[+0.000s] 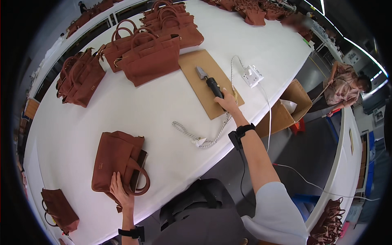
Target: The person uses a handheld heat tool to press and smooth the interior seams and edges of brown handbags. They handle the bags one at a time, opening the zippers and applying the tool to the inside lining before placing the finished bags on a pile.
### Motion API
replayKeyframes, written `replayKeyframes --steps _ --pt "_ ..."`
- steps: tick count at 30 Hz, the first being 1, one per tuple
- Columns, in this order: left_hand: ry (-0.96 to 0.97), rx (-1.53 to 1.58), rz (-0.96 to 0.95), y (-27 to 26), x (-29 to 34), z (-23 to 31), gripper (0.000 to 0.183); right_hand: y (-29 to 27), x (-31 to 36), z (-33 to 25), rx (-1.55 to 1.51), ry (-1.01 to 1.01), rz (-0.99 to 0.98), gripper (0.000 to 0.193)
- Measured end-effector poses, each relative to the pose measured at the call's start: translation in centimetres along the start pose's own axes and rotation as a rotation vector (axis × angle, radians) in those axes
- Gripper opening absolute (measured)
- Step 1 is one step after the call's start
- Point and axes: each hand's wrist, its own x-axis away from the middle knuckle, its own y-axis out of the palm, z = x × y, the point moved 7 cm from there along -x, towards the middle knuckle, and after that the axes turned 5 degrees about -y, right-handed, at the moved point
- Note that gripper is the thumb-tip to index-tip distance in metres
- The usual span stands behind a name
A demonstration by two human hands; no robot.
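My right hand (227, 101) is closed round the black handle of a small electric iron (212, 84). Its pointed metal head lies over a tan board (196, 65) on the white table. A braided cord trails from it, looping on the tabletop. My left hand (121, 191) rests with fingers stretched flat on a reddish-brown leather handbag (110, 157) close to the table's near edge. That bag lies on its side, its handle toward my body. The left thumb is partly hidden.
Several matching handbags (149, 59) stand at the far side; another bag (60, 210) lies near left. A white power strip (252, 76) sits right of the board, its cable running off the edge. Beyond are a cardboard box (292, 104) and a person (343, 87).
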Motion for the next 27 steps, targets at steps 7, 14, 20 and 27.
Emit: replayKeyframes --steps 7,14,20,27 --pt "-0.008 0.001 -0.018 1.4 -2.8 1.5 0.05 -3.0 -2.6 2.7 0.243 -0.15 0.088 0.054" --pt "-0.066 -0.06 0.015 1.8 -2.5 2.0 0.053 -14.2 -0.7 3.0 0.32 -0.172 0.855 0.034" --pt "-0.149 -0.09 0.006 2.4 -2.3 2.5 0.059 -19.8 -6.0 12.7 0.098 -0.035 0.671 0.026" --pt "-0.235 -0.096 -0.008 4.3 -2.7 3.6 0.061 -22.3 -16.6 25.5 -0.292 0.515 0.367 0.024"
